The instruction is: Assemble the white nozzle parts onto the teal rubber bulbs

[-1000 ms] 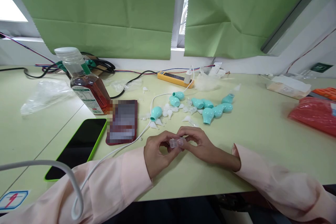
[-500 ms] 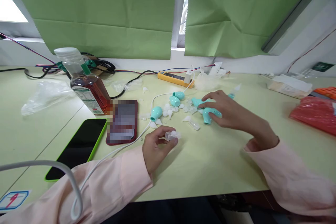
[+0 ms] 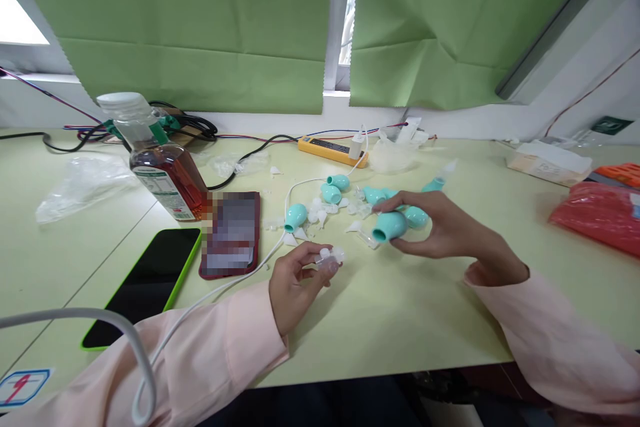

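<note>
Between the thumb and fingers of my left hand (image 3: 299, 281) is a small clear plastic tube piece (image 3: 330, 257), partly hidden by the fingertips. My right hand (image 3: 435, 230) grips a turquoise rubber bulb (image 3: 390, 226), its open mouth facing left and towards me. Behind that hand lie more turquoise bulbs, one of them (image 3: 417, 216) just beyond the fingers. A clear tube with a white tip (image 3: 367, 237) rests on the table beside the held bulb. Small white and clear plastic parts (image 3: 318, 211) form a loose pile in the middle, with a turquoise bulb (image 3: 296, 217) to their left.
On the left lie a green-cased phone (image 3: 145, 283) and a red-cased phone (image 3: 231, 233), near a bottle of amber liquid (image 3: 170, 177). A white cable (image 3: 220, 287) crosses my left sleeve. A yellow power strip (image 3: 325, 150) lies at the back, a red plastic package (image 3: 595, 217) at right.
My right hand has taken a turquoise bulb from the group and brought it slightly left and towards me. My left hand stays in place, the clear piece turned a little in its fingers.
</note>
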### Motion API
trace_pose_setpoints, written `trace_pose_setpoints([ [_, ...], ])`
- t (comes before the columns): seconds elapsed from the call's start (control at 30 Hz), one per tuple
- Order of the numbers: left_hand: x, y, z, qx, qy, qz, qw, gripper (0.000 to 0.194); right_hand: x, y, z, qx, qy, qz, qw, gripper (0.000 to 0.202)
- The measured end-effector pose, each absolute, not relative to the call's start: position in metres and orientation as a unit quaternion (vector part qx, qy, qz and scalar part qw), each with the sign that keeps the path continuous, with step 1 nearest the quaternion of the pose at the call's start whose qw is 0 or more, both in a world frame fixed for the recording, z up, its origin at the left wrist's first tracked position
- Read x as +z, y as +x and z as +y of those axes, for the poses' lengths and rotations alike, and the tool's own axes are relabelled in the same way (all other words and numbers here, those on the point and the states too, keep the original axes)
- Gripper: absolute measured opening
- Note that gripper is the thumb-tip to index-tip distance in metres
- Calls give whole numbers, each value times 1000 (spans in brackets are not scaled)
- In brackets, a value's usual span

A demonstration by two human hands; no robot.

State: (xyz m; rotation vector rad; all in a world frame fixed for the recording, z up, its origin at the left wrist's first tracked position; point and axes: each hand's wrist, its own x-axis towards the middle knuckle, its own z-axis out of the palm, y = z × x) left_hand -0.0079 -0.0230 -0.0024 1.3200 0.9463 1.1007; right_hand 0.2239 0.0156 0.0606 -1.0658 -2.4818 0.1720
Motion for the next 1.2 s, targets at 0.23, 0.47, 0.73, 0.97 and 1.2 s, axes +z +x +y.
trace_pose_setpoints([
  [0.23, -1, -10, -24, 462, 574, 385, 555, 23, 41, 197, 3, 180, -344, -872, 298, 37],
  [0.47, -1, -9, -24, 460, 572, 389, 557, 22, 35, 198, 4, 164, -345, -861, 336, 42],
  [0.73, -3, -11, -23, 454, 575, 397, 552, 22, 31, 193, 3, 169, -321, -860, 359, 44],
  [0.97, -5, -10, -21, 463, 570, 397, 550, 21, 26, 191, 3, 161, -285, -867, 376, 46],
  [1.2, -9, -10, -21, 473, 573, 387, 546, 24, 23, 190, 4, 192, -315, -855, 364, 43],
])
